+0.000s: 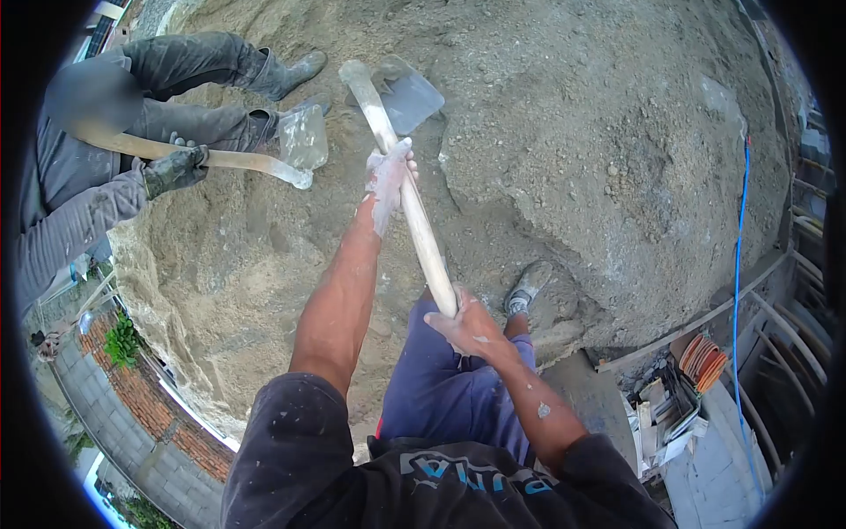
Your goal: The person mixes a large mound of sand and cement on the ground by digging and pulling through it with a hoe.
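Observation:
My left hand (389,172), smeared with pale grey mortar or dust, is wrapped round the middle of a hoe's wooden handle (423,234). Lower down, my right hand (469,328) grips the handle's near end, close to my thighs. At the far end, the hoe's flat metal blade (412,99) lies against the grey sandy heap (573,115). The handle runs slantwise, away from me and to the left.
On the left, a co-worker in dark clothes holds another hoe (238,160) with a gloved hand (176,170); its blade (302,138) is near their boots. A blue hose (738,256) runs down the right, past stacked orange round pieces (703,361) and rubble (663,419). Brickwork (132,388) lies lower left.

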A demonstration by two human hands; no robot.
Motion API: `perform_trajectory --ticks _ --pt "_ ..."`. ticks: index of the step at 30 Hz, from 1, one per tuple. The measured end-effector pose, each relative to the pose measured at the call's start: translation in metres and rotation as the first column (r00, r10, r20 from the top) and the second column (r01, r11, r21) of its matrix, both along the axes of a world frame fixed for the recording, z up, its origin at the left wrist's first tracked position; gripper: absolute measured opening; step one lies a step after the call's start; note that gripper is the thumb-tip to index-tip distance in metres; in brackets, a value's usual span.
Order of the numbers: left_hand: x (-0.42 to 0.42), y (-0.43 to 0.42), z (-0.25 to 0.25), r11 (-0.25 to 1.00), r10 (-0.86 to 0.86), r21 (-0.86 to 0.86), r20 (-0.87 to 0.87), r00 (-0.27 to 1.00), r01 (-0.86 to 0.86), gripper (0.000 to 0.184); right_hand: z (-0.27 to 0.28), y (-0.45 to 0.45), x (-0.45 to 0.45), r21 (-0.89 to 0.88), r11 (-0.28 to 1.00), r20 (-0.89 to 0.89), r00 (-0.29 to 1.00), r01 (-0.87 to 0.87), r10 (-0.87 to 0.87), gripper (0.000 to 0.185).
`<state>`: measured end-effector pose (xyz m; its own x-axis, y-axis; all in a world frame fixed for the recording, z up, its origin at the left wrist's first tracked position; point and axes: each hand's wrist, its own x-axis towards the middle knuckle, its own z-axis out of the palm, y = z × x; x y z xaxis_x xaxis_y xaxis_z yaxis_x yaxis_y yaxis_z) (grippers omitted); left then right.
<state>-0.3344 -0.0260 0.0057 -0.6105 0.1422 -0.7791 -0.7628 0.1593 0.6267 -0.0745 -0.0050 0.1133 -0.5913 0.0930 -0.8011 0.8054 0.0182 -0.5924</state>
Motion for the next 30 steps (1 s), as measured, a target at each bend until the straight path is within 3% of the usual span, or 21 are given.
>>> perform_trajectory --ticks 3,4,7,8,9,10,11,12,14,17,19,22,23,26,28,30 --pt "0.005 -0.002 -0.02 0.998 -0.055 -0.029 -0.111 0.992 0.052 0.026 -0.056 0.021 -0.089 -0.005 0.996 -0.034 0.995 0.09 -0.09 0.065" --pt "0.012 -0.001 -0.033 0.994 -0.09 -0.064 -0.062 0.994 0.086 0.025 -0.074 0.027 -0.104 -0.048 0.992 -0.028 0.992 0.118 -0.12 0.064" --pt "0.057 0.002 -0.086 0.988 -0.115 -0.101 0.062 0.991 0.12 0.024 -0.14 0.021 -0.088 0.154 0.981 -0.041 0.993 0.119 -0.114 0.06" --pt "0.094 -0.006 -0.111 0.995 -0.068 0.076 0.136 0.988 0.058 0.021 -0.171 0.014 -0.052 0.204 0.974 0.094 0.988 0.098 -0.12 0.057" --pt "0.13 -0.008 -0.128 0.993 -0.113 0.087 0.396 0.911 0.085 0.016 -0.139 0.025 -0.029 0.104 0.988 0.24 0.961 0.115 -0.137 0.055" --pt "0.172 -0.003 -0.145 0.984 -0.172 0.053 0.555 0.814 0.171 0.013 -0.148 0.019 0.009 0.109 0.992 0.331 0.939 0.059 -0.092 0.055" --pt "0.212 0.016 -0.146 0.987 -0.068 -0.072 0.636 0.768 0.147 0.014 -0.2 0.009 0.086 0.283 0.956 0.135 0.983 0.083 -0.126 0.056" --pt "0.208 0.014 -0.152 0.993 -0.081 -0.009 0.695 0.715 0.121 0.015 -0.169 0.022 0.063 0.276 0.961 0.343 0.936 -0.018 -0.081 0.055" --pt "0.186 0.016 -0.152 0.994 -0.088 0.104 0.714 0.695 0.019 0.017 -0.157 0.033 0.037 0.23 0.971 0.244 0.962 0.061 -0.119 0.052" --pt "0.166 0.04 -0.147 0.968 -0.125 0.241 0.706 0.697 -0.07 0.016 -0.111 0.092 -0.007 0.178 0.982 0.207 0.978 -0.061 0.023 0.046" --pt "0.169 0.048 -0.165 0.94 -0.175 0.327 0.704 0.688 -0.095 0.018 -0.073 0.142 -0.009 0.05 0.996 0.259 0.964 -0.08 0.065 0.04" --pt "0.172 0.097 -0.108 0.952 0.021 0.219 0.646 0.763 -0.212 0.028 -0.031 0.22 0.009 -0.106 0.988 0.254 0.958 -0.108 0.132 0.036" --pt "0.173 0.104 -0.118 0.936 0.014 0.265 0.632 0.775 -0.233 0.036 -0.012 0.242 0.015 -0.104 0.991 0.263 0.958 -0.09 0.114 0.035" --pt "0.173 0.154 -0.081 0.907 0.058 0.282 0.651 0.757 -0.312 0.041 0.033 0.307 0.048 -0.089 0.987 0.248 0.956 -0.137 0.155 0.036" --pt "0.181 0.2 -0.048 0.892 0.149 0.27 0.58 0.801 -0.362 0.045 0.073 0.348 0.073 0.039 0.943 0.271 0.912 -0.331 0.309 0.038" --pt "0.186 0.251 -0.027 0.844 0.158 0.313 0.631 0.759 -0.436 0.047 0.078 0.383 0.12 0.22 0.909 0.173 0.932 -0.353 0.32 0.04"
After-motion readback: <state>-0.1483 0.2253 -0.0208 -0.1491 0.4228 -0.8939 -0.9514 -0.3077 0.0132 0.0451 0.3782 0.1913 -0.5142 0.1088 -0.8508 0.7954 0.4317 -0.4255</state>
